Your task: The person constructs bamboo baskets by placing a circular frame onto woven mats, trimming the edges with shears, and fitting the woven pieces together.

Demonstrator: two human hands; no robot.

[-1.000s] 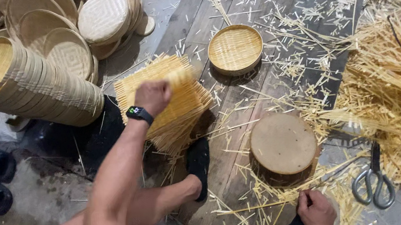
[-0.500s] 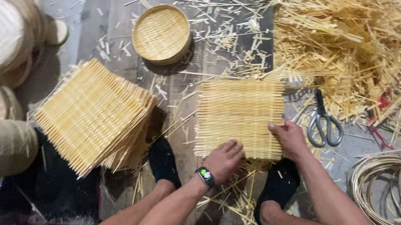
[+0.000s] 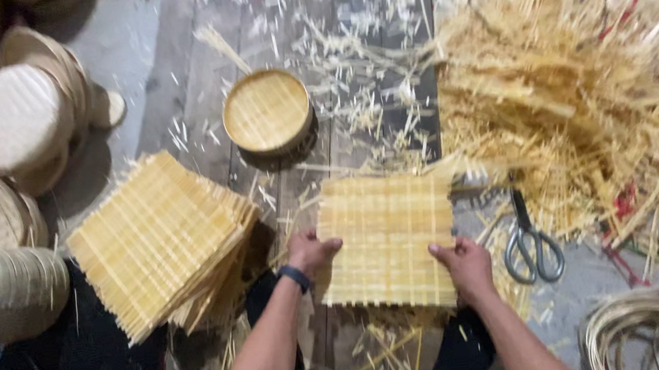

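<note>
between the two hands lies a square woven bamboo mat, flat on the dark plank floor. the left hand presses fingers on its left edge and the right hand holds its lower right edge, thumb on top. just right of that grip lie scissors; left of the left hand sits a stack of mats; beyond the mat rests a round tray.
</note>
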